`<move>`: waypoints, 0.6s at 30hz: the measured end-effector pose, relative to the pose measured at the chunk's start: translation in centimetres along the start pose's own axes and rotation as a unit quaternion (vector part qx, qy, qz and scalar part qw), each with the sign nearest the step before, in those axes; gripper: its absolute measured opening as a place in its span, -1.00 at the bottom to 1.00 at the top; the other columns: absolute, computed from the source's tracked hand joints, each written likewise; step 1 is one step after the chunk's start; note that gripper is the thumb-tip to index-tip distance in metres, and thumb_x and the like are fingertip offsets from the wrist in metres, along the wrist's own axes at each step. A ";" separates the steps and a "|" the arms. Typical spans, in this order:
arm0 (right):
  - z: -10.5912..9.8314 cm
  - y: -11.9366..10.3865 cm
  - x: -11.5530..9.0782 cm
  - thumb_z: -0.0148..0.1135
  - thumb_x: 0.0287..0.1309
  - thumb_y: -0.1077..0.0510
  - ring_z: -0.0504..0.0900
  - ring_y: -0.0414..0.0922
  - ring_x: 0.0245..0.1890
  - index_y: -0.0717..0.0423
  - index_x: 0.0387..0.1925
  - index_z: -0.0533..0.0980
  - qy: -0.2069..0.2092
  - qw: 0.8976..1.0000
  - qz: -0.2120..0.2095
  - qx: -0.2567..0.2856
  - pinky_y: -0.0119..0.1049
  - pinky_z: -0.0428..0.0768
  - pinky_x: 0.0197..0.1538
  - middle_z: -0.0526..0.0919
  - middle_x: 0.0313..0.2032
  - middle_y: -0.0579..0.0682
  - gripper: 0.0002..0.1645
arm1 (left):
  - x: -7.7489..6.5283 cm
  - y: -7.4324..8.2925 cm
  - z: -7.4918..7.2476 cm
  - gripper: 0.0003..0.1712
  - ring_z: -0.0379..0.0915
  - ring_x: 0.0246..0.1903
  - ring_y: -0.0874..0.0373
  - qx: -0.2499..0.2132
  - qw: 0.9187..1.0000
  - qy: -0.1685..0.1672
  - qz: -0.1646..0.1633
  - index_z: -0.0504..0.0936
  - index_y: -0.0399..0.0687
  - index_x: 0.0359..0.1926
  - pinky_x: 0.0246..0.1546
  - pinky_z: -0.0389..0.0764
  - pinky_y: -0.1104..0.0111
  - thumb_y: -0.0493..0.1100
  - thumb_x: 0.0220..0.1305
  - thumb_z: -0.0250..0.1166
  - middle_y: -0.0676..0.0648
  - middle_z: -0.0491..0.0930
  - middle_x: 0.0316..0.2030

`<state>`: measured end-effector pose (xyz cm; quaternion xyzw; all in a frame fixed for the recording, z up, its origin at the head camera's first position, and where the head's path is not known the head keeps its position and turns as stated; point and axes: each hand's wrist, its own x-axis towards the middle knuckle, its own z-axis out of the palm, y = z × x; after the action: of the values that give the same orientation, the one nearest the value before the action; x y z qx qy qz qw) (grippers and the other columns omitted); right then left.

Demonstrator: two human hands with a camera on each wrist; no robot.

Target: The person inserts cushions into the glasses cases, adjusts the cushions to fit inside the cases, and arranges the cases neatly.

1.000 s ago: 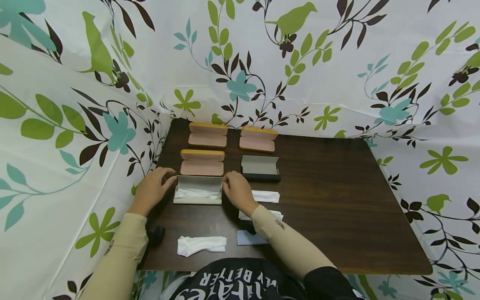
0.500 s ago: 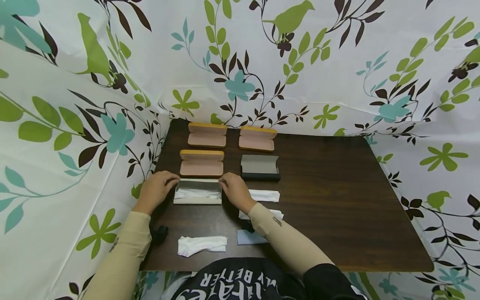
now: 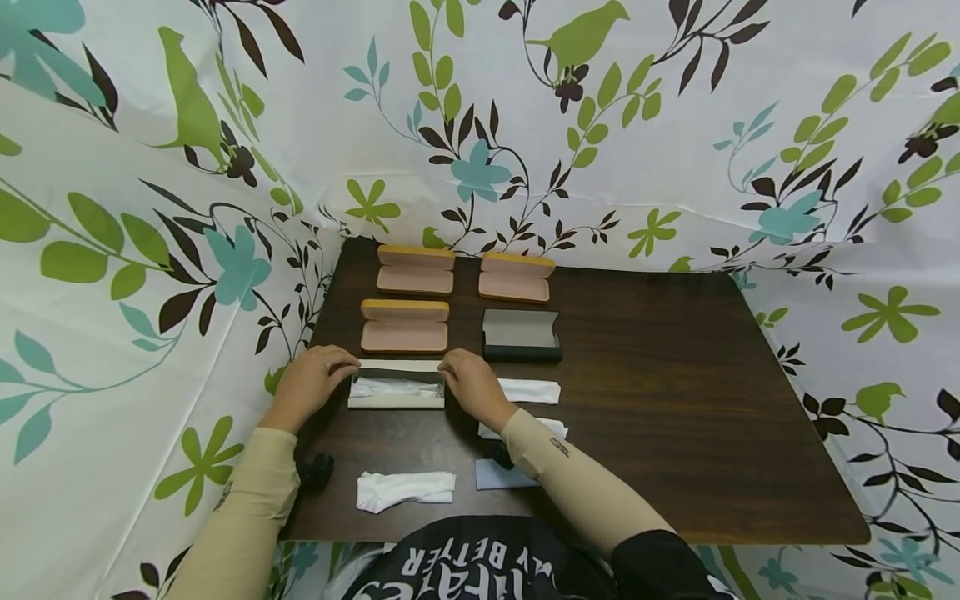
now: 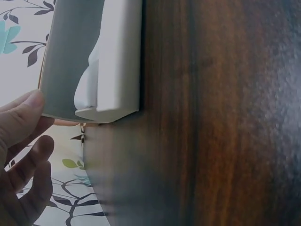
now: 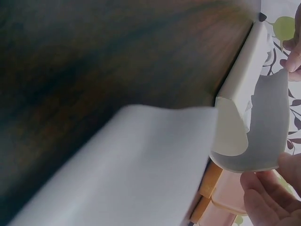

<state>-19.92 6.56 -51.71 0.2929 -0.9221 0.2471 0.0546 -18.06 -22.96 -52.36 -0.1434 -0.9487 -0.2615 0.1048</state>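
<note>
A cream eyeglass case [image 3: 396, 402] with a grey lining lies at the left of the table, its lid partly raised and leaning toward me. My left hand [image 3: 309, 382] pinches the lid's left corner between thumb and fingers. At the opposite corner, my right hand [image 3: 478, 387] pinches the lid the same way. Inside the case sits a folded white cloth [image 3: 397, 387], partly covered by the lid. In the left wrist view the lid's grey lining [image 4: 70, 56] faces the camera, with the thumb on its edge.
Behind stand open yellow cases with pink linings [image 3: 405, 336] and a dark case with grey lining [image 3: 521, 332]. White cloths [image 3: 531, 392] lie right of my case; another white cloth [image 3: 405, 490] and a blue one [image 3: 498, 475] lie nearer me.
The case's lid has tipped forward toward me, and its cream outer face now shows along the top. Both hands have come along with it, gripping its corners.
</note>
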 end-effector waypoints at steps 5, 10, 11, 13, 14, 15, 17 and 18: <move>0.0 -0.1 -0.2 0.29 0.22 0.21 0.64 -0.19 -0.16 0.10 -0.25 0.66 -0.005 1.000 -0.011 -0.005 -0.40 0.61 -0.10 0.65 -0.17 -0.08 -0.91 | -0.7 -0.2 0.0 -0.88 0.55 -0.13 -0.08 -0.009 1.000 -0.005 0.012 0.75 -0.04 -0.25 -0.07 0.53 0.00 -0.19 0.15 0.40 -0.06 0.69 -0.20; 0.0 -0.3 -0.8 0.32 0.18 0.22 0.64 -0.21 -0.21 0.09 -0.30 0.65 -0.010 1.000 -0.026 -0.012 -0.46 0.61 -0.15 0.63 -0.18 -0.08 -0.95 | -1.4 -0.4 0.1 -0.92 0.55 -0.14 -0.05 -0.016 1.000 -0.002 0.020 0.75 0.00 -0.31 -0.09 0.54 0.01 -0.22 0.12 0.41 -0.03 0.67 -0.22; 0.0 -0.3 -0.8 0.33 0.17 0.22 0.64 -0.22 -0.21 0.09 -0.30 0.65 -0.010 1.000 -0.027 -0.013 -0.47 0.61 -0.15 0.63 -0.18 -0.09 -0.95 | -1.4 -0.4 0.1 -0.92 0.54 -0.14 -0.05 -0.017 1.000 0.000 0.021 0.75 0.01 -0.31 -0.09 0.54 0.01 -0.22 0.11 0.42 -0.02 0.67 -0.22; 0.0 -0.3 -0.8 0.34 0.16 0.22 0.64 -0.21 -0.21 0.10 -0.30 0.65 -0.009 1.000 -0.026 -0.012 -0.48 0.60 -0.15 0.63 -0.17 -0.08 -0.95 | -1.5 -0.5 0.2 -0.92 0.54 -0.13 -0.04 -0.015 1.000 0.003 0.024 0.75 0.02 -0.32 -0.08 0.53 0.01 -0.22 0.11 0.42 -0.01 0.67 -0.22; 0.0 -0.3 -0.8 0.34 0.16 0.22 0.64 -0.22 -0.21 0.10 -0.30 0.65 -0.009 1.000 -0.025 -0.012 -0.48 0.60 -0.15 0.63 -0.17 -0.09 -0.95 | -1.5 -0.5 0.2 -0.92 0.54 -0.13 -0.04 -0.014 1.000 0.004 0.024 0.75 0.02 -0.32 -0.07 0.53 0.02 -0.22 0.11 0.42 -0.01 0.67 -0.22; 0.0 -0.3 -0.8 0.35 0.16 0.22 0.64 -0.22 -0.21 0.10 -0.30 0.65 -0.011 1.000 -0.024 -0.011 -0.48 0.60 -0.14 0.63 -0.17 -0.09 -0.95 | -1.4 -0.5 0.2 -0.92 0.54 -0.12 -0.04 -0.012 1.000 0.003 0.025 0.75 0.02 -0.32 -0.07 0.52 0.02 -0.22 0.11 0.42 -0.01 0.67 -0.22; 0.0 -0.3 -0.9 0.35 0.15 0.22 0.64 -0.21 -0.19 0.09 -0.30 0.65 -0.014 1.000 -0.023 -0.008 -0.47 0.61 -0.12 0.62 -0.16 -0.09 -0.94 | -1.4 -0.5 0.2 -0.92 0.53 -0.11 -0.05 -0.011 1.000 0.003 0.025 0.76 0.01 -0.33 -0.05 0.51 0.01 -0.23 0.10 0.43 -0.02 0.68 -0.21; 0.0 -0.3 -0.9 0.35 0.16 0.21 0.64 -0.21 -0.18 0.09 -0.30 0.65 -0.017 1.000 -0.021 -0.006 -0.47 0.61 -0.12 0.62 -0.15 -0.09 -0.94 | -1.5 -0.5 0.2 -0.92 0.53 -0.10 -0.05 -0.009 1.000 0.002 0.025 0.76 0.01 -0.33 -0.04 0.51 0.01 -0.23 0.10 0.43 -0.02 0.68 -0.21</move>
<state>-19.02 6.79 -51.75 0.3162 -0.9179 0.2352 0.0459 -16.85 -23.52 -53.19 -0.1679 -0.9421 -0.2678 0.1121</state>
